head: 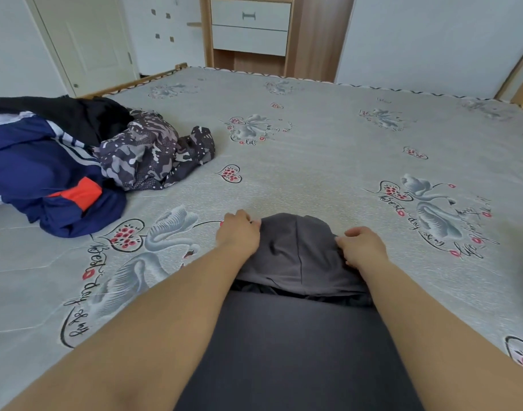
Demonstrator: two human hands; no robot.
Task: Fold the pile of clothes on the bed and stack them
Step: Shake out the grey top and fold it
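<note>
Currently, grey garment [298, 250] lies flat on the bed [328, 137], near edge, centre. Left hand [238, 232] grips its left edge, fingers curled on the fabric; right hand [363, 246] grips the right edge, fingers likewise curled. Unfolded pile at far left: navy jacket [37, 173], camouflage garment [147, 152], black item [76, 114].

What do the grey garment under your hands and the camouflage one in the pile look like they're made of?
Grey garment: looks like a soft, matte knit, maybe cotton jersey; it drapes smoothly with a stitched centre seam and no shine. Camouflage garment: probably a thin woven or synthetic fabric; it crumples into sharp, puffy folds with a faint sheen. Neither can be confirmed by look alone.
</note>
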